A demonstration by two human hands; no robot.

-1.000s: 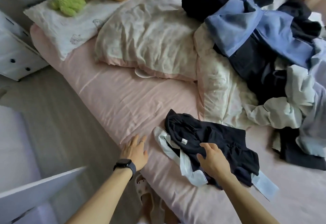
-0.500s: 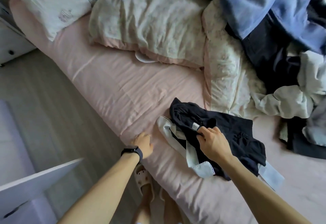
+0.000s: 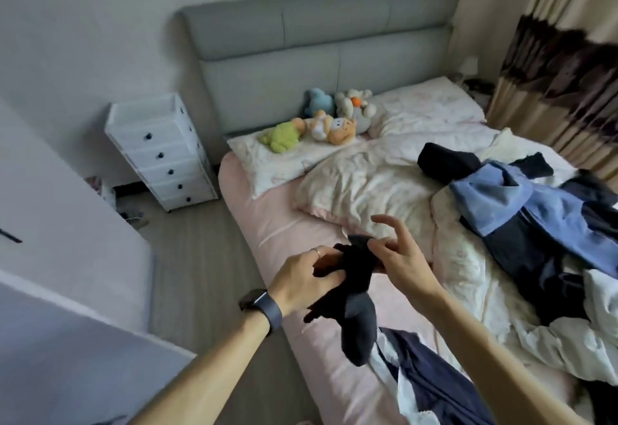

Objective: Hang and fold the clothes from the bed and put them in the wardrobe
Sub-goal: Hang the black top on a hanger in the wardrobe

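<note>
While both hands pinch top, dark garment (image 3: 356, 294) dangles.

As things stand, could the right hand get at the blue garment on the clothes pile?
Probably yes: the blue garment lies uncovered atop the pile, but the right hand first must release the small dark garment.

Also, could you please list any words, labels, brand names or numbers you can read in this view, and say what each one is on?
No text is readable in this view.
Pillowcase: faint printed motifs, too blurred to tell whether they include words.
Smartwatch on the left wrist: face turned away, nothing shown.
Dark garment held between the left hand and right hand: no tag or print visible.
White drawer unit: plain, only dark knobs.
</note>
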